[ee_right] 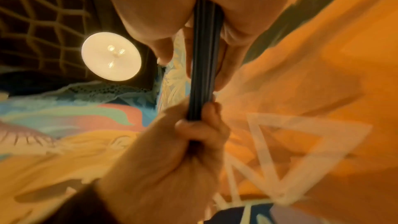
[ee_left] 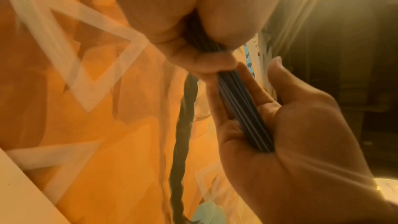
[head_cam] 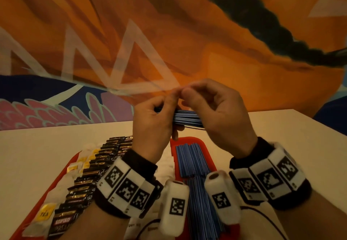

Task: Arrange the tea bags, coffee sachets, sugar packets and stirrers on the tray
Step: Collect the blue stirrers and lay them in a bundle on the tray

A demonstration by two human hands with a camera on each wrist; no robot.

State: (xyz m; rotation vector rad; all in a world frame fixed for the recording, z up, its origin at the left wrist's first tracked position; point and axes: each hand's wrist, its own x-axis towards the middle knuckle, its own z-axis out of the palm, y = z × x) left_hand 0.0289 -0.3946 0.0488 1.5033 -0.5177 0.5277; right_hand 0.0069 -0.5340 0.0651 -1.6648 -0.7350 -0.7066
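- While both hands were raised above the tray (head_cam: 173, 142), the stirrer bundle (head_cam: 186, 118) lay crosswise between them, axis left-right.
- Left hand (head_cam: 153, 121) and right hand (head_cam: 221, 116) each gripped one end; both equally near.

A café-like room: bright wall mural (head_cam: 169, 33), round ceiling lamp (ee_right: 111, 56), white table (head_cam: 281, 127)

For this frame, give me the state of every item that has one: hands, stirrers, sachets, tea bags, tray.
Left hand: grips one end of the bundle.
Right hand: grips the other end.
Bundle of blue striped stirrers: held level above the tray.
Blue striped stirrers on the tray: lying in a row.
Black coffee sachets: lined up, overlapping.
Yellow-tagged tea bags: laid along the left edge.
Red plastic tray: flat on the table.
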